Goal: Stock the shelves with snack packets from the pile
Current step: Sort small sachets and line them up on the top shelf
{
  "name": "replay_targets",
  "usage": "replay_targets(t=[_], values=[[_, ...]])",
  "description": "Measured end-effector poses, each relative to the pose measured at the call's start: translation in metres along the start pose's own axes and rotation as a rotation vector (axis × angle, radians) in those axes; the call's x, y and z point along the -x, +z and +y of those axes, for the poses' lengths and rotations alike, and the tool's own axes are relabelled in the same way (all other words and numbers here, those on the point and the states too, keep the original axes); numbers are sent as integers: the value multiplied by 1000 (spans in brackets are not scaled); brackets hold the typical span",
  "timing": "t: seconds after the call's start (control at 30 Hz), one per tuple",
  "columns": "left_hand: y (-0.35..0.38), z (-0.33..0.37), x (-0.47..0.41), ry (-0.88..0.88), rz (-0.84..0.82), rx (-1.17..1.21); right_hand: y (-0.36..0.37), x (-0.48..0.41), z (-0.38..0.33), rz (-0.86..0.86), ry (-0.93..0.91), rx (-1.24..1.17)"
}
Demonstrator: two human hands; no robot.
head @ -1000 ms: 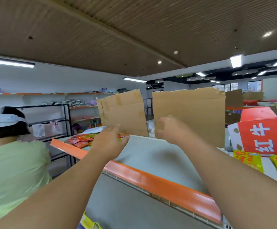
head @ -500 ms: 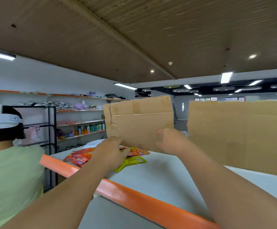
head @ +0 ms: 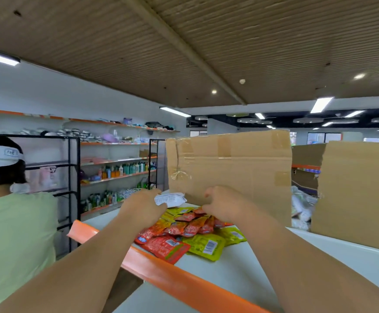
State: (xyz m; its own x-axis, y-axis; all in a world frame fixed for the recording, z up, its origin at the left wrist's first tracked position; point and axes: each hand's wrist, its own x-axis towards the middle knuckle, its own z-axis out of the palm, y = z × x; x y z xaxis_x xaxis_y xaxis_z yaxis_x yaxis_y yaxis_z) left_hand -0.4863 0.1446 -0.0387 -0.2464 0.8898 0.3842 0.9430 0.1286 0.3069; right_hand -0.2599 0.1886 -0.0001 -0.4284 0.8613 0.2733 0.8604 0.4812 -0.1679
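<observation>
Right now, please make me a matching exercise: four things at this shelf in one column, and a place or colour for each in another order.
Things:
1. white packet
2. barcode packet
3. taped cardboard
4. shelf edge

Place or colour:
A. orange
B. upright behind the pile
C. held by the left hand
D. yellow-green, lying at the front of the pile

Pairs: 1-C, 2-D, 3-B, 4-A.

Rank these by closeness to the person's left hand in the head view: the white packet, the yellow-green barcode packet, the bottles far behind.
1. white packet: at the fingertips of the left hand, which grips it.
2. yellow-green barcode packet: lower right of the hand, near the shelf's orange edge.
3. bottles: far off to the left, across the room.
</observation>
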Motion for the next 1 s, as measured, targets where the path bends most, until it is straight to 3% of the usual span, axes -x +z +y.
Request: replay_targets(t=[0.33, 0.63, 1.0], values=[[17, -10, -80, 31, -122, 21, 31, -16, 17, 24, 84, -110], [60, -10, -120, 55, -342, -87, 40, -22, 22, 40, 115, -116], [50, -8, -104, 166, -191, -88, 48, -23, 23, 66, 152, -141]])
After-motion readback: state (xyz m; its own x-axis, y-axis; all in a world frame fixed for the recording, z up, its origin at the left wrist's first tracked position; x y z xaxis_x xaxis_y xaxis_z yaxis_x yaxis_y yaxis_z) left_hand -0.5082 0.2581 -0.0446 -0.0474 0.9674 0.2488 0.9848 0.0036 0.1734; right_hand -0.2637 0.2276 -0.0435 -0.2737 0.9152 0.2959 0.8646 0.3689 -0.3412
